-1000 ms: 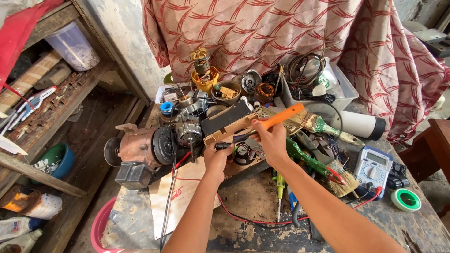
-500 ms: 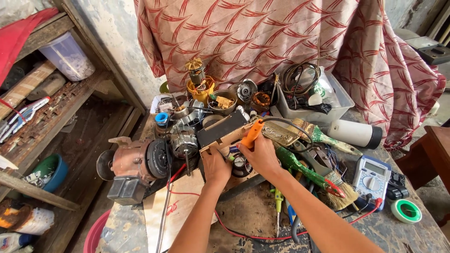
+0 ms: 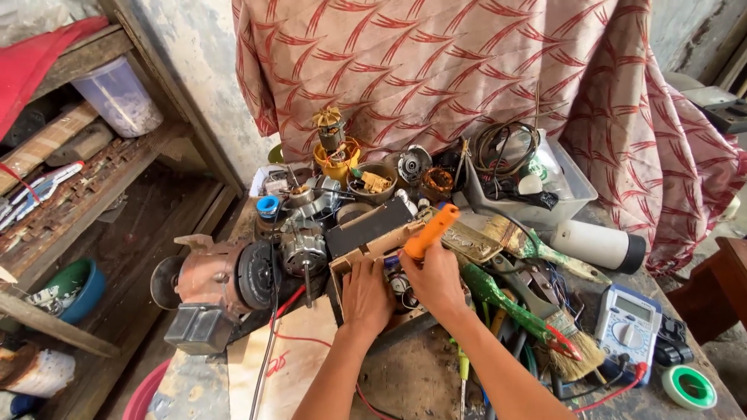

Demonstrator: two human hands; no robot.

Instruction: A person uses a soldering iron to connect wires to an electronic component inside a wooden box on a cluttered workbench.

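My right hand point(image 3: 434, 281) grips an orange-handled screwdriver point(image 3: 430, 231), its handle tilted up and away while the tip points down among small parts in a shallow wooden box point(image 3: 373, 250). My left hand point(image 3: 367, 295) rests flat on the near edge of that box, holding nothing. A black block point(image 3: 367, 226) lies across the box's far side. Left of my hands sits a dusty pink angle grinder point(image 3: 215, 278) with a loose motor armature point(image 3: 303, 250) beside it.
Green-handled paintbrushes point(image 3: 515, 305), a multimeter point(image 3: 629, 323) with red lead, a green tape roll point(image 3: 689, 386) and a white cylinder point(image 3: 597, 244) lie right. A clear bin of cables point(image 3: 529, 175) stands behind. A patterned cloth point(image 3: 467, 70) hangs at the back; wooden shelves point(image 3: 70, 202) are on the left.
My right hand swung the orange screwdriver from lying nearly level over the box to pointing steeply down into it. My left hand slid onto the box's near edge.
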